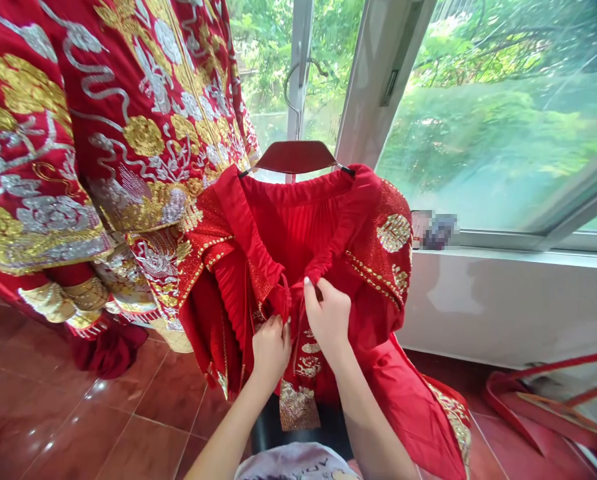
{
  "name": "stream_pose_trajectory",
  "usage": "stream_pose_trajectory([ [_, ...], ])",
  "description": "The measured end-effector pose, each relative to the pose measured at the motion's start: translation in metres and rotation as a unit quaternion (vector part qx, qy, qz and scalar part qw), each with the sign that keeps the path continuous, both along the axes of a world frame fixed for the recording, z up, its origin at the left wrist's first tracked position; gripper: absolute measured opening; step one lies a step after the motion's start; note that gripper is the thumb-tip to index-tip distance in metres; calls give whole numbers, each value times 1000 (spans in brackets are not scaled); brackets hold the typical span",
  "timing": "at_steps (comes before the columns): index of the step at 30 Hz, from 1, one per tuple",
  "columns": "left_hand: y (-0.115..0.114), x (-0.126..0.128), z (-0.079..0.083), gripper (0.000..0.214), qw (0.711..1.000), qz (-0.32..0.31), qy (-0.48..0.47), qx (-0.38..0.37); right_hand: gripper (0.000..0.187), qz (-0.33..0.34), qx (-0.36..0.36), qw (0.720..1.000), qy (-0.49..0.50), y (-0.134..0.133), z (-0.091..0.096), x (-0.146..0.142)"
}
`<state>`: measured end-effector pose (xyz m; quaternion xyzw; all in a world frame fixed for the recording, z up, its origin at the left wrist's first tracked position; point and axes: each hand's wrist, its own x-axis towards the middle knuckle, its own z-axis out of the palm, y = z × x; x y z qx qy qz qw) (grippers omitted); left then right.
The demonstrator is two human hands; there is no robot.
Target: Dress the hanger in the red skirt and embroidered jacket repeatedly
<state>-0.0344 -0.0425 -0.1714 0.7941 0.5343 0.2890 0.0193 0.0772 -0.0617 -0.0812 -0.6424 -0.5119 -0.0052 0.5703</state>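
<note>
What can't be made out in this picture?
Head view: gripped part of the red garment, hidden by left hand and right hand.
Head view: top of the embroidered robe, cut by the upper edge.
Head view: windowsill item, blurred by pixelation.
Head view: rest of the shirt, cut off by bottom edge.

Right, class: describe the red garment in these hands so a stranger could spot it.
Find the window; in front of it is a dark red hanger with a metal hook. On it is the red garment, gripped at the front by the left hand and right hand. Unlike the densely embroidered clothes at picture left, its gathered top edge is plain red.
</note>
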Motion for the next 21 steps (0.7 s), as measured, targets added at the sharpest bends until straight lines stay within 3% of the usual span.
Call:
stream_pose_trajectory([
  [3,-1,4,2,21,1000,-18,8,-4,40,46,21,993,-111,26,15,-2],
  [7,-2,7,8,23,1000,-14,22,-14,34,55,-43,986,-153,49,19,-1],
  [12,-2,7,9,24,999,-8,30,-19,37,48,-53,993,-91,47,5,-1],
  [16,-4,6,8,20,999,-17,18,-38,62,20,-39,992,-122,39,2,-11],
  [21,-6,4,5,22,999,-12,5,-29,32,57,-84,974,-203,41,10,-7],
])
